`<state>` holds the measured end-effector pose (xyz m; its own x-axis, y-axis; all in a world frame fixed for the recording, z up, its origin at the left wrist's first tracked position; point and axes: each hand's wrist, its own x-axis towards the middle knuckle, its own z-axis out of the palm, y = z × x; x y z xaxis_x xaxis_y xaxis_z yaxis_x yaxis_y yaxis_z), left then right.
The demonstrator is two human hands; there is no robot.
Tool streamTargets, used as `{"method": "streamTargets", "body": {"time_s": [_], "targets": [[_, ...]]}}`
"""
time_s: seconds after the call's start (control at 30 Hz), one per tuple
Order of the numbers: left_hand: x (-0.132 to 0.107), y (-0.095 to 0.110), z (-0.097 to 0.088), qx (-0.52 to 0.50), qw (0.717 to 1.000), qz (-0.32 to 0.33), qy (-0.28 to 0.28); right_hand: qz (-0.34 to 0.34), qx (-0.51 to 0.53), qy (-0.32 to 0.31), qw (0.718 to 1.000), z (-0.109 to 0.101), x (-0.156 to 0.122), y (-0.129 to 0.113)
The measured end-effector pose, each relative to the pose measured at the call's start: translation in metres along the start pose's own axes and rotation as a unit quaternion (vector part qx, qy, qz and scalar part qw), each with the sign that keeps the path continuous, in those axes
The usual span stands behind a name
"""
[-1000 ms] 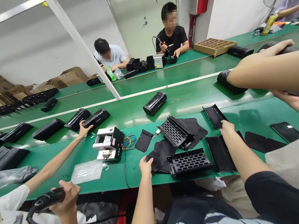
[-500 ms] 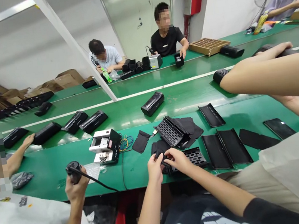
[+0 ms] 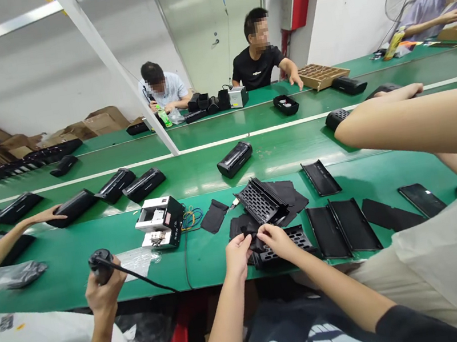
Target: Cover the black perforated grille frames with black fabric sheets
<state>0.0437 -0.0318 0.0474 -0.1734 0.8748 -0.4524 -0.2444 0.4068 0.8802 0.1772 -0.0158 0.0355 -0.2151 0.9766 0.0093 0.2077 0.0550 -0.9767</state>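
My left hand (image 3: 237, 255) and my right hand (image 3: 276, 241) meet at the bench's front edge. Between their fingertips they pinch a thin, dark black sheet (image 3: 256, 242), crumpled or folded; its exact shape is hard to make out. Just under and to the right of my fingers lies a black slotted panel (image 3: 297, 238). Behind it another slotted black housing (image 3: 261, 200) rests tilted on flat black sheets (image 3: 288, 193). Smooth black covers (image 3: 328, 230) lie side by side to the right.
A small black-and-white machine (image 3: 161, 222) with coiled wires stands left of my hands. A co-worker's hand (image 3: 102, 280) on the left grips a corded tool. Finished-looking black cases (image 3: 235, 158) sit along the green conveyor. A phone (image 3: 421, 200) lies at right, beside another person's arm.
My hands have spread slightly apart, showing more of the black sheet. At the far bench a co-worker has let go of a black case. The left co-worker's tool hand has shifted left.
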Motion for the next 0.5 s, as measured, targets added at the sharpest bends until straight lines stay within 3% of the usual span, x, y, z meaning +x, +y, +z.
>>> {"method": "streamTargets", "body": {"time_s": [0.17, 0.4, 0.5], "targets": [[0.009, 0.009, -0.008, 0.002, 1.000, 0.014, 0.001, 0.065, 0.129, 0.072, 0.987, -0.016, 0.004, 0.002], [0.009, 0.021, -0.001, -0.008, 0.998, 0.000, -0.065, 0.086, 0.204, 0.082, 0.972, -0.022, 0.002, -0.009], [0.014, 0.019, -0.004, -0.044, 0.998, 0.002, -0.034, 0.096, 0.258, 0.136, 0.952, -0.026, 0.002, -0.006]]}}
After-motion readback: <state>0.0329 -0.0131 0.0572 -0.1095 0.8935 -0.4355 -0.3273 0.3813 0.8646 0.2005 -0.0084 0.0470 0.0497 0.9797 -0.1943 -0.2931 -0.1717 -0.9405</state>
